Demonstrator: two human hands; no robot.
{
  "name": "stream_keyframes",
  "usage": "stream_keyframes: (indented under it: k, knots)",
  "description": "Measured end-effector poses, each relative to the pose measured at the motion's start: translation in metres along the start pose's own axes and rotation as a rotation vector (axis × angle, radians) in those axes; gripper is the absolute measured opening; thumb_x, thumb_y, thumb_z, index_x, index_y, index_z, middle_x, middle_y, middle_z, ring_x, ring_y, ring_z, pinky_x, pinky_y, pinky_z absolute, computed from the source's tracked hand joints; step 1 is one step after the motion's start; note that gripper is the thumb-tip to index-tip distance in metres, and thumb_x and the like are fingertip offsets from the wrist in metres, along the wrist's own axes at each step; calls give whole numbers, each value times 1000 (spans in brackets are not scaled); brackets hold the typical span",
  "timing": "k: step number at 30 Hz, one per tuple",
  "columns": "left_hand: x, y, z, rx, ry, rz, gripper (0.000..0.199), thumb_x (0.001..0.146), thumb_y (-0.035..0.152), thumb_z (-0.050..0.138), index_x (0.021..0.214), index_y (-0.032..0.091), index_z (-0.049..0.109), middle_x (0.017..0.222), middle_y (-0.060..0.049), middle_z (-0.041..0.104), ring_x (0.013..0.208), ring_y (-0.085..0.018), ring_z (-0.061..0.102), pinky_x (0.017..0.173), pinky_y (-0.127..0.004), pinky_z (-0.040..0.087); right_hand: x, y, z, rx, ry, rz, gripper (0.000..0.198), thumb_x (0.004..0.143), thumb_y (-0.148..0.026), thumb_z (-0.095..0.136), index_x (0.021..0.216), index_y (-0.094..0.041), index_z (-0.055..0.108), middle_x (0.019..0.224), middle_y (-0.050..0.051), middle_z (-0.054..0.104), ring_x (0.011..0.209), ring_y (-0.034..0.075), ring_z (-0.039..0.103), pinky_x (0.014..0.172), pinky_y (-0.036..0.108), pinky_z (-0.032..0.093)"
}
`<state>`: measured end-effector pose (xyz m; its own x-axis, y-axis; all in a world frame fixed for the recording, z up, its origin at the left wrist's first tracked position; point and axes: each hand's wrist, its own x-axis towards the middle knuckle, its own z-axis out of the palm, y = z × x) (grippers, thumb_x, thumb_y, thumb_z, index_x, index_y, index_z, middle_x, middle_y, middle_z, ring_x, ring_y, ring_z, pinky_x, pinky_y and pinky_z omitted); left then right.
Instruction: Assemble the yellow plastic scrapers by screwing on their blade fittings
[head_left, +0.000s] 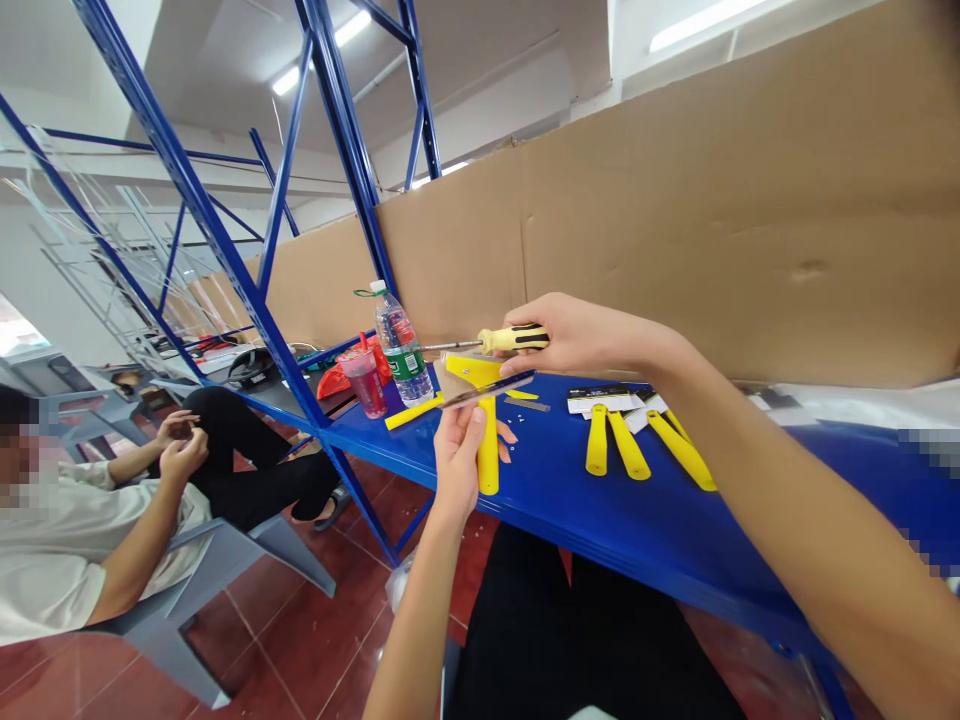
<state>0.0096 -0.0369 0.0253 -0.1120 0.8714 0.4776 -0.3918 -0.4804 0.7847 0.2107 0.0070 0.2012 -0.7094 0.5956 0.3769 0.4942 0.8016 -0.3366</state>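
My left hand is closed around a yellow scraper, whose handle points down toward the table's front edge. A flat, dark-edged strip lies across the scraper's wide head. In my right hand is a screwdriver with a pale yellow and black handle, its shaft pointing left above the head. The fingertips of my right hand are close to the strip's right end; I cannot tell whether they touch it. Small bright bits lie on the blue table beside the scraper.
Several yellow-handled scrapers lie on the right with black-and-white packaging. Another yellow handle, a water bottle and a red drink cup are on the left. Blue rack posts rise there. A seated person is at far left.
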Motion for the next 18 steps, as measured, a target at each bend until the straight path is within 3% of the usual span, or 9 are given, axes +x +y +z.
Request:
stream_keyframes:
  k: [6,11,15,18]
  knots:
    - [1,1,3,-187,-47,-183,49,96,66,86,104,21,66,91,-1,75,43,-3,40,36,-20,34,0,2,1,5,37,-46,25,95,-43,82,91,-22,69,87,4,68,79,20,54,69,36,36]
    - [6,0,-5,-313,-157,-388,45,97,62,83,94,23,62,68,7,48,39,-2,14,30,-19,16,-2,-4,2,82,4,-84,27,97,-45,81,94,-21,70,90,3,67,80,19,53,71,36,35]
    - [3,-7,-12,-326,-158,-396,38,94,53,85,96,25,60,64,10,37,39,-3,1,28,-21,6,-1,-5,4,86,-44,-72,36,96,-45,82,81,-22,60,78,-2,57,72,16,45,67,35,32]
    - [0,-14,-15,-304,-158,-452,45,94,50,85,84,26,49,55,13,23,36,-3,-2,28,-21,3,-1,-6,5,94,-107,-90,38,94,-44,86,78,-22,58,73,-3,57,70,15,46,66,34,33]
